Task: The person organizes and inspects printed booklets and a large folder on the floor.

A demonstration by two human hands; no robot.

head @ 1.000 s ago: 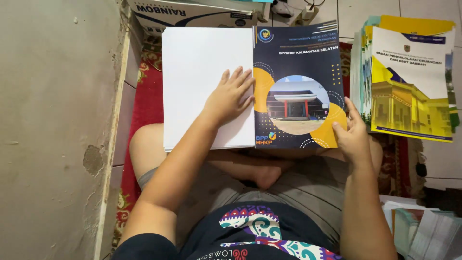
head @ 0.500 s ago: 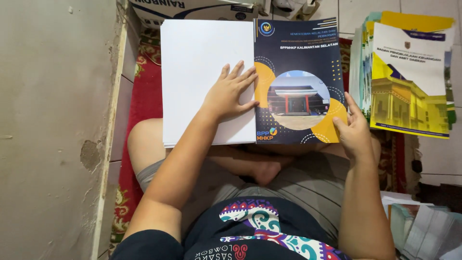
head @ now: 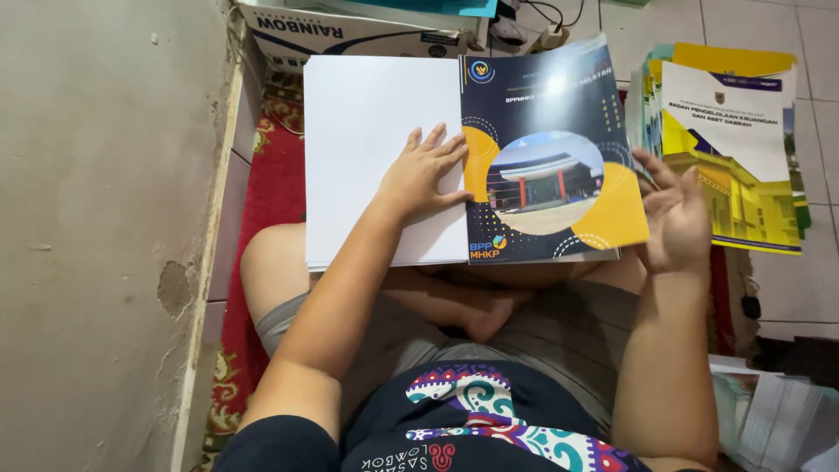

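Note:
An opened booklet lies across my crossed legs. Its left half is a stack of blank white pages [head: 367, 140]. Its right half is a dark blue cover [head: 559, 96] with yellow shapes and a round picture of a building. My left hand [head: 424, 175] presses flat on the fold, fingers spread over the white page and the cover's edge. My right hand [head: 673, 214] hovers open at the cover's right edge, fingers apart, holding nothing.
A stack of yellow and white booklets [head: 730, 149] lies on the tiled floor at the right. A cardboard box [head: 350, 35] stands behind the booklet. A grey wall [head: 96, 218] runs along the left, a red patterned rug [head: 266, 192] beneath me. More papers [head: 778, 411] sit lower right.
My right hand has let go of the cover's lower right corner and lifted open beside it. The cover now lies flatter. My left hand stays on the fold.

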